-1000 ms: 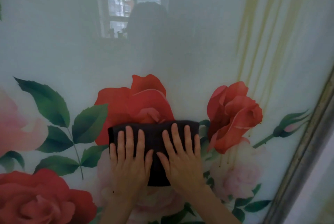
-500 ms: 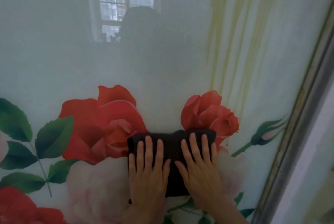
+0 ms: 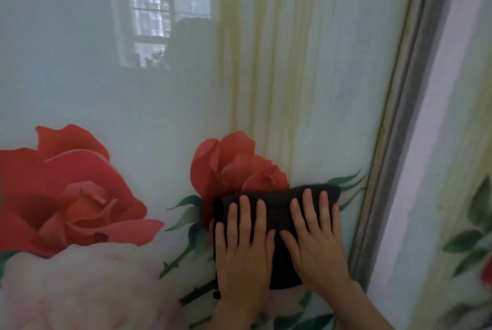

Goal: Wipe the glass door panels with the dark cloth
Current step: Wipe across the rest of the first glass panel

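A folded dark cloth (image 3: 277,201) lies flat against the glass door panel (image 3: 159,106), which is printed with red and pink roses. My left hand (image 3: 242,247) presses on the cloth's left half with straight, spread fingers. My right hand (image 3: 316,239) presses on its right half the same way, fingertips near the cloth's top edge. The cloth covers the lower part of the smaller red rose (image 3: 234,167) and sits close to the panel's right frame.
A grey metal door frame (image 3: 394,143) runs down just right of the cloth. Beyond it a second rose-printed panel (image 3: 468,196) shows. Yellowish streaks (image 3: 255,63) run down the glass above the cloth. A window reflects in the upper glass.
Both hands have slid the cloth to the right across the glass, from over the large red rose to beside the frame. The view has shifted right with them.
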